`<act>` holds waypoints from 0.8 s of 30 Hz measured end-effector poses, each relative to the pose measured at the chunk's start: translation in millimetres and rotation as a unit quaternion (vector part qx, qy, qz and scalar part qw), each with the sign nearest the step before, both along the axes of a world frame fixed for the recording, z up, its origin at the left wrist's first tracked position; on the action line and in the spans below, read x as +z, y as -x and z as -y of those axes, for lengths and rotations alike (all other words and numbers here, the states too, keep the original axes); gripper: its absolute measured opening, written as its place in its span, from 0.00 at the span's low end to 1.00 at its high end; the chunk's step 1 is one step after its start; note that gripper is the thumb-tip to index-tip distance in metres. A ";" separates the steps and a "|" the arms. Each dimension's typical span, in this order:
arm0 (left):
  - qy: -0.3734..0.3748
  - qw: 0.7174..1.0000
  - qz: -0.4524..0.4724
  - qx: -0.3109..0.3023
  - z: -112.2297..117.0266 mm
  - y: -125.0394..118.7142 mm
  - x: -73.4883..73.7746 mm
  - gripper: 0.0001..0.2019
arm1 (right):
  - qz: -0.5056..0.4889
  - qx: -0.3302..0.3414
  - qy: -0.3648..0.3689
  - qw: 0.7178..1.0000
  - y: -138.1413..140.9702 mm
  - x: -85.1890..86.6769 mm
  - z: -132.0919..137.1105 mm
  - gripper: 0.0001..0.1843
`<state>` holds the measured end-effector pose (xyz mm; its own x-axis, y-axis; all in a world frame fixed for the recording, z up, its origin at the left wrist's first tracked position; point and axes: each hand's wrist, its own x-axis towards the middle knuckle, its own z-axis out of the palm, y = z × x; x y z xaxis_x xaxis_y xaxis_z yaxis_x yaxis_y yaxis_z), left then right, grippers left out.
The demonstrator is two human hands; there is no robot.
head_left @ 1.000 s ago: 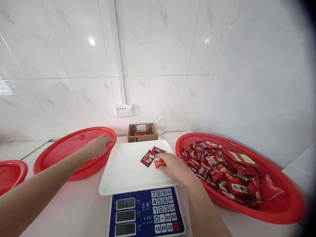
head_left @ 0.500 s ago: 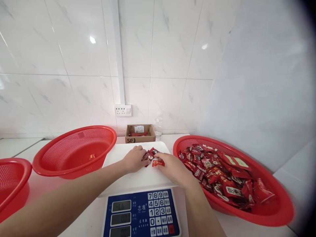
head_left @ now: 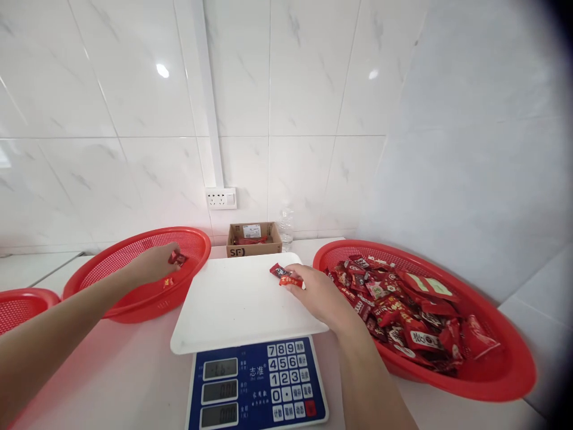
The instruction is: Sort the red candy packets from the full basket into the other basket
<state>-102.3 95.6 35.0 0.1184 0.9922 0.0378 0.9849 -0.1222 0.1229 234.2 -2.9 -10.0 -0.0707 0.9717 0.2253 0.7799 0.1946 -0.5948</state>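
Observation:
My left hand (head_left: 154,264) hovers over the middle red basket (head_left: 111,298), pinching a dark red candy packet (head_left: 177,258). One small red candy (head_left: 168,283) lies inside that basket. My right hand (head_left: 316,294) rests on the white scale tray (head_left: 233,310), fingers closed on a bright red candy (head_left: 290,280). A dark packet (head_left: 279,271) lies on the tray just beside its fingertips. The blue-faced digital scale (head_left: 257,385) sits below the tray.
A large red basket (head_left: 492,382) at the right holds several red candy packets (head_left: 403,310). Another red basket (head_left: 22,304) is at the far left. A small cardboard box (head_left: 253,239), a clear bottle (head_left: 286,226) and a wall socket (head_left: 221,198) stand at the back.
My left hand took a dark packet from the tray and carried it left over the middle basket. My right hand stayed on the tray with the red candy.

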 end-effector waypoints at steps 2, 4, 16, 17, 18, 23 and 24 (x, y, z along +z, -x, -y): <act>-0.013 1.000 -0.001 -0.022 3.4 3.9 -4.1 0.19 | 0.013 -0.025 -0.018 0.999 3.8 -4.2 -5.1 0.19; -0.026 0.997 0.010 -0.071 10.2 -7.5 -10.9 0.23 | 0.038 -0.045 -0.018 0.998 8.6 -10.1 -9.9 0.22; 0.046 0.939 0.086 -0.331 33.8 -127.1 -40.8 0.27 | 0.047 0.013 0.010 0.999 14.2 -7.1 -3.4 0.23; 0.045 0.939 0.087 -0.329 31.3 -132.3 -43.4 0.27 | 0.052 0.007 0.014 0.999 13.7 -7.1 -3.8 0.23; 0.042 0.940 0.090 -0.325 28.7 -137.1 -46.0 0.25 | 0.053 0.002 0.020 0.998 13.4 -7.6 -4.3 0.23; 0.013 0.945 0.105 -0.309 20.2 -145.9 -52.4 0.11 | 0.036 0.009 0.047 0.998 13.9 -10.4 -4.7 0.24; 0.009 0.946 0.105 -0.306 19.9 -143.1 -51.4 0.09 | 0.033 0.015 0.049 0.998 13.9 -10.4 -4.4 0.24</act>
